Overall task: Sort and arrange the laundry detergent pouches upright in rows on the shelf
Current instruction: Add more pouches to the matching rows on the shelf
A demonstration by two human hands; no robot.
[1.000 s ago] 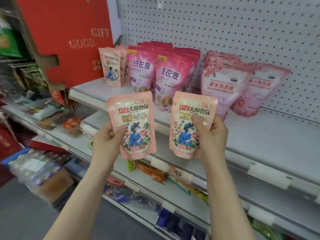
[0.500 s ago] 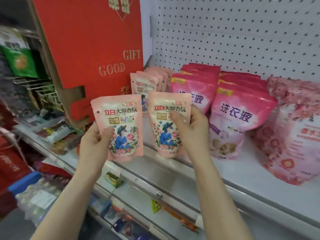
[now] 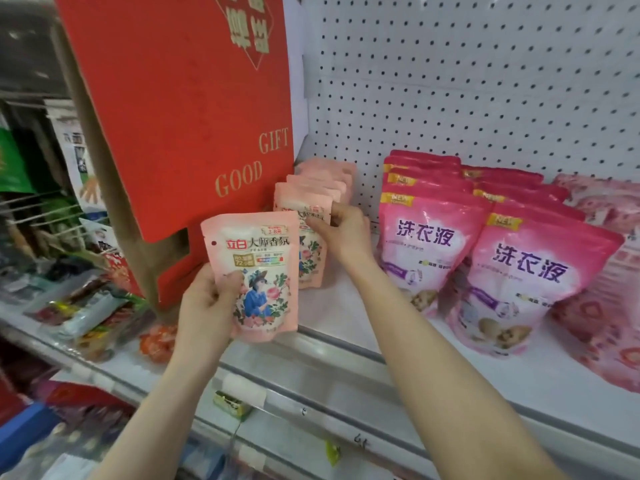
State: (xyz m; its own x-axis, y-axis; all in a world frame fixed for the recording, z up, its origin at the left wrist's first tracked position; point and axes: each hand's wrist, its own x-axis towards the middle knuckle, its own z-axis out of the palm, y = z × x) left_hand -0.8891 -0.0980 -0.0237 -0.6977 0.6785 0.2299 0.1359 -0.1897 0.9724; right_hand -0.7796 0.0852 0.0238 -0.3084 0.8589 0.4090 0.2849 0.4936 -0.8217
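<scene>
Up at the far left end of the shelf (image 3: 334, 313), tucked against the red gift box (image 3: 180, 116), is where the small pouches live. The left hand (image 3: 207, 306) holds one pale pink pouch (image 3: 256, 271) upright out in front of the shelf edge, thumb flat across the lower left of its face and the other fingers curled round behind. The right hand (image 3: 343, 233) pinches the top right corner of a second pale pink pouch (image 3: 311, 261), which stands at the near end of the row of matching pouches (image 3: 322, 174), touching the one behind it.

Handling-wise, these look light and floppy to me: thin glossy film, probably a bit slippery, liquid inside that'll slosh and bulge. I'd grab by the flat sealed top strip or the side seams, not squeeze the belly, and set it down on its base so it leans on the row. The magenta pouches (image 3: 429, 244) sit just to the right, so there isn't much room to tip sideways.
</scene>
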